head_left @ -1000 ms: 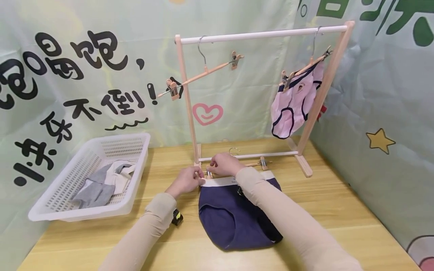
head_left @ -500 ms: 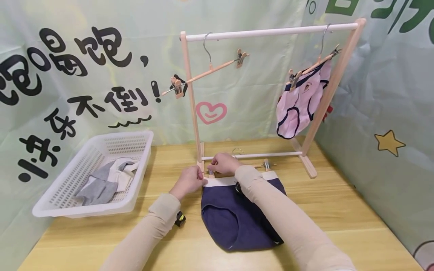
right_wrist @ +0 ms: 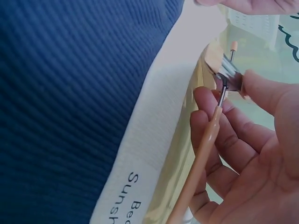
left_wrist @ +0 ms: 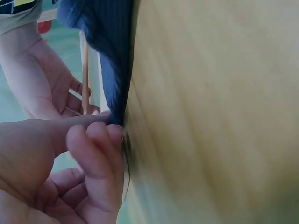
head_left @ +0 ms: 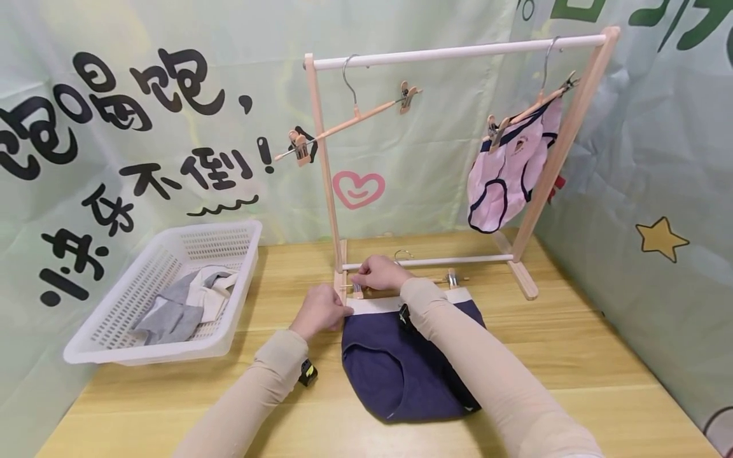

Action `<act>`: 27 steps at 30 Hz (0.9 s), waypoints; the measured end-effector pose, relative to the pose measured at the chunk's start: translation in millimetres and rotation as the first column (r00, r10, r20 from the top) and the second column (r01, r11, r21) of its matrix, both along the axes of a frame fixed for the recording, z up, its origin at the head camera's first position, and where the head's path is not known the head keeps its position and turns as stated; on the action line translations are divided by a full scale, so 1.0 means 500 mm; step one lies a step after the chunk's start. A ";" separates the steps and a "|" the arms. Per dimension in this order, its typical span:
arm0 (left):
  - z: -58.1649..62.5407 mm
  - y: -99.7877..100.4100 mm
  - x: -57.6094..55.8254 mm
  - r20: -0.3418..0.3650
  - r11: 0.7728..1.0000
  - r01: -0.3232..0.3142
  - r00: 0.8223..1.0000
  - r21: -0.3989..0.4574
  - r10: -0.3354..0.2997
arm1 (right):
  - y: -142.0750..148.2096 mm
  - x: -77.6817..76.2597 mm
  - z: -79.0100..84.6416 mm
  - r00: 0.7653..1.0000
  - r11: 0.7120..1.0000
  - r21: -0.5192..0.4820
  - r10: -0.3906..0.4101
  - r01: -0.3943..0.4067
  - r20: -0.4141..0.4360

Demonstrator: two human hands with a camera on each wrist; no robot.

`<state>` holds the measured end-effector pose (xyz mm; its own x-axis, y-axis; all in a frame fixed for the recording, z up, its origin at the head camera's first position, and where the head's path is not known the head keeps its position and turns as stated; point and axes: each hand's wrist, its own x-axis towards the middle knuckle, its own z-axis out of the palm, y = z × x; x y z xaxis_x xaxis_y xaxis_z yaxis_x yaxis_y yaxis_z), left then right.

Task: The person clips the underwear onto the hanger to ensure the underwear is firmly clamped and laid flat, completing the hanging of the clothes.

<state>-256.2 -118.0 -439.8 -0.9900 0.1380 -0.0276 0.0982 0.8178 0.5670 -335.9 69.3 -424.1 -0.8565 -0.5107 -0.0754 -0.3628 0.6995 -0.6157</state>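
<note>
Navy ribbed briefs (head_left: 372,375) lie flat on the wood-grain tabletop (head_left: 572,356); with our left hand (head_left: 322,310) we pinch one corner of their white waistband (right_wrist: 140,126), presumably keeping it steady. Our right hand (head_left: 382,275) squeezes a clip (right_wrist: 226,70) of the trouser hanger (right_wrist: 201,158) just beyond that edge, likely to spread its jaws. The drying rack (head_left: 328,191) has its left foot close behind our fingertips; more room lies leftward, toward the perforated basket (head_left: 149,356), and rightward across the wood.
</note>
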 end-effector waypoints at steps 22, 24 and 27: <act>-0.007 0.017 0.022 0.063 0.992 -0.024 0.998 0.123 0.016 | 0.007 0.002 -0.003 0.995 0.992 -0.102 -0.073 0.080 0.069; -0.005 0.016 0.023 0.083 0.984 -0.035 0.996 0.173 0.021 | 0.008 0.003 -0.002 0.995 0.991 -0.112 -0.067 0.076 0.075; -0.003 0.015 0.020 0.107 0.970 -0.053 0.994 0.237 0.028 | 0.009 0.005 0.000 0.996 0.990 -0.123 -0.058 0.066 0.072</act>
<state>-246.4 -110.3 -441.3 -0.9885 0.1128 -0.1003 -0.0010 0.6594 0.7518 -333.4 73.7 -423.9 -0.8819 -0.4657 -0.0730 -0.2756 0.6351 -0.7216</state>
